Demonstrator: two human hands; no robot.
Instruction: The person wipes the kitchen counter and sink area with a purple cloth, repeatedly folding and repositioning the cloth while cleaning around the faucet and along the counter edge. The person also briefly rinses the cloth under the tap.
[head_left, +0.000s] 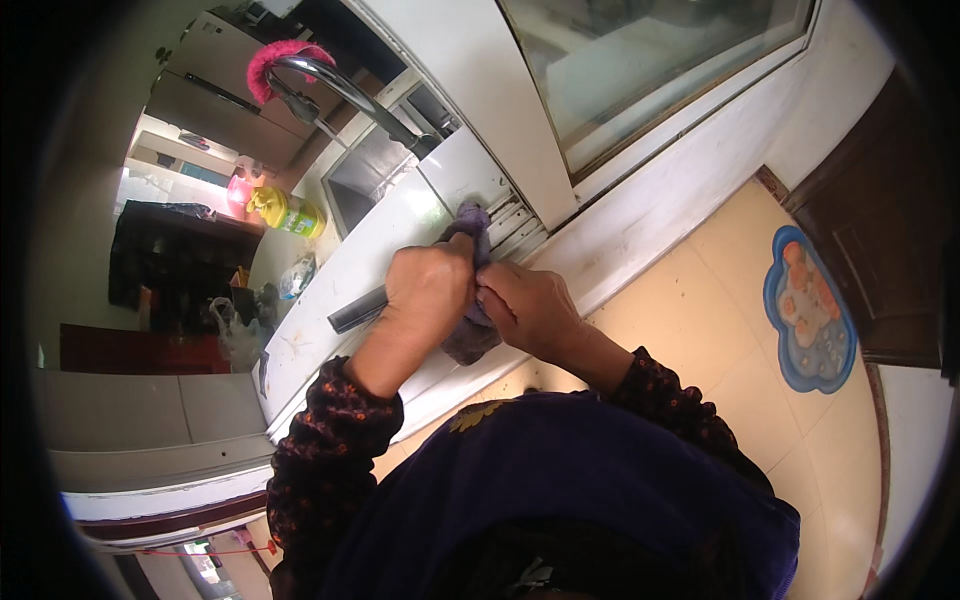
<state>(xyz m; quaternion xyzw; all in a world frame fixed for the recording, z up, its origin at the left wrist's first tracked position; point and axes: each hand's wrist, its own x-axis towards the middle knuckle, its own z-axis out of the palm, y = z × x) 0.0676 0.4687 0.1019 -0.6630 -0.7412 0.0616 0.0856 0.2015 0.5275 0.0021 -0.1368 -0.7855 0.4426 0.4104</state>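
My left hand (431, 281) is a fist over a flat dark grey bar (358, 309); one end sticks out beneath the wrist and the rest is hidden. A purple-grey cloth (472, 341) hangs between my two hands, its bunched top reaching above them. My right hand (529, 304) pinches the cloth from the side, fingertips close to my left hand. Whether the cloth wraps the bar is hidden. Both hands are above a white window sill (405, 217), beside the grooved sliding track (517, 225), which looks dirty.
A sliding glass pane (652, 75) in a white frame stands at upper right. Beyond the sill are a sink (375, 176), a chrome faucet (352, 94) with a pink fuzzy cover, and a yellow bottle (289, 212). A blue-edged mat (811, 311) lies on the tiled floor (697, 315).
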